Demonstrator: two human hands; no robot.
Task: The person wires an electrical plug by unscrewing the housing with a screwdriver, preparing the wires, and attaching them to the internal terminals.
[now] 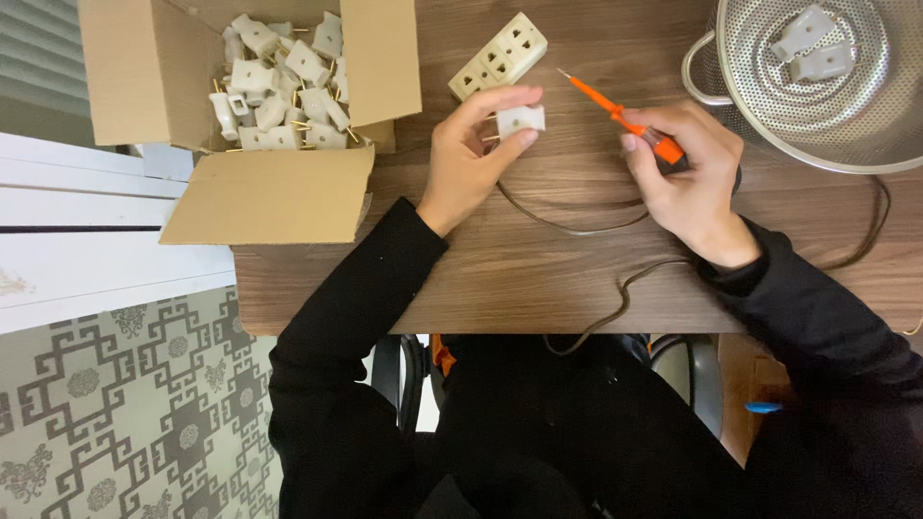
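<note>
My left hand pinches a small white plug between thumb and fingers, its brass prongs pointing left. My right hand grips an orange screwdriver by its handle, the thin metal tip aimed up and left, a little to the right of the plug. Both hands hover over the dark wooden table. A cream multi-socket strip lies just above my left hand.
An open cardboard box at the upper left holds several white plugs. A perforated metal colander at the upper right contains two white plugs. A brown cable loops across the table and off its near edge.
</note>
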